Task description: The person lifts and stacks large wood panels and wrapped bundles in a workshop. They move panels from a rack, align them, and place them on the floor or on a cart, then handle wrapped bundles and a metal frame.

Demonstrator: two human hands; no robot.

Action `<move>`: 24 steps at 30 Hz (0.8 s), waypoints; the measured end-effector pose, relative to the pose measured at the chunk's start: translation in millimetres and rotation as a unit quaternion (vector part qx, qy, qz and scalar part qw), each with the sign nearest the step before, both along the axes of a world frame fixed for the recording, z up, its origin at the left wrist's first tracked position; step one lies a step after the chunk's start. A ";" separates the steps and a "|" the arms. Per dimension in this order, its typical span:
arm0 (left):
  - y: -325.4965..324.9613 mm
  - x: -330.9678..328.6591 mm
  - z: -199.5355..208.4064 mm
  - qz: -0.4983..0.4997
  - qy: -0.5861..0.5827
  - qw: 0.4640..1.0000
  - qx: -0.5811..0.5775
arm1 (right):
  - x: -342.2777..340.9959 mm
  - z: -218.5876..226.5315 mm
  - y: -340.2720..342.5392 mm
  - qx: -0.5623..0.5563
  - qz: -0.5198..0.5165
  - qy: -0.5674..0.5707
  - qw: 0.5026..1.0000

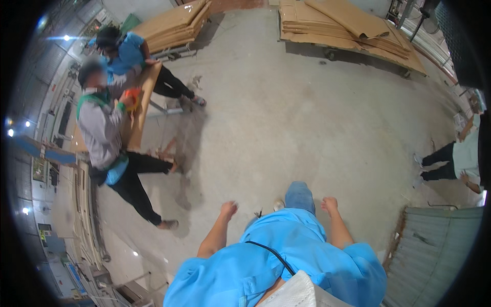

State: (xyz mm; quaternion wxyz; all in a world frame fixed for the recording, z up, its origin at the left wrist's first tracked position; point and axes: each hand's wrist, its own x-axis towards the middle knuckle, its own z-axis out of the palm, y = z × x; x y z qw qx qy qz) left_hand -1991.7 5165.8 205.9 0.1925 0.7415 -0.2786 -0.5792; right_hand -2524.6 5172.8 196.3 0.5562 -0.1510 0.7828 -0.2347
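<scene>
My left hand [229, 208] hangs over the concrete floor left of my body, its fingers curled in with nothing visible in them. On the other side, my right hand [330, 204] is also loosely closed and looks bare, just right of my blue-jeaned leg [300, 196]. Neither hand touches any object. Between the two arms is my light blue shirt [276, 230], with a dark cord across it. A white mask-like piece [291, 291] shows at the lower edge.
At left, two people stand at a brown-topped table [146, 97]; one holds an orange thing [134, 98]. Stacked cardboard sheets [171, 26] lie behind them, and more cardboard [337, 25] rests on a wheeled cart ahead. Another person [463, 156] stands right, near a grey corrugated panel [437, 256].
</scene>
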 end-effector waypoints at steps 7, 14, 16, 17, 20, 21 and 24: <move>-439.7 -112.5 80.3 -0.070 0.159 0.968 -0.179 | 15.4 -62.1 -207.1 0.110 0.263 0.161 0.945; -547.1 -31.3 49.5 -0.020 0.110 0.993 0.031 | 0.3 -31.7 -513.0 0.065 0.357 0.277 0.890; -556.8 9.2 33.2 0.045 0.166 0.981 0.089 | 0.5 -10.0 -623.2 -0.004 0.089 0.086 0.992; -557.1 26.8 29.6 0.060 0.159 0.981 0.088 | -0.8 0.6 -680.2 -0.035 0.092 0.097 0.990; -589.1 63.3 25.9 0.007 0.105 0.994 -0.001 | 7.3 22.1 -832.7 -0.149 0.061 0.069 0.985; -606.6 72.0 26.5 -0.036 0.083 0.995 -0.039 | 10.3 25.0 -872.9 -0.171 0.022 0.046 0.984; -740.8 75.8 -0.2 -0.123 0.043 0.989 -0.064 | 30.5 24.9 -955.5 -0.185 -0.081 0.051 0.978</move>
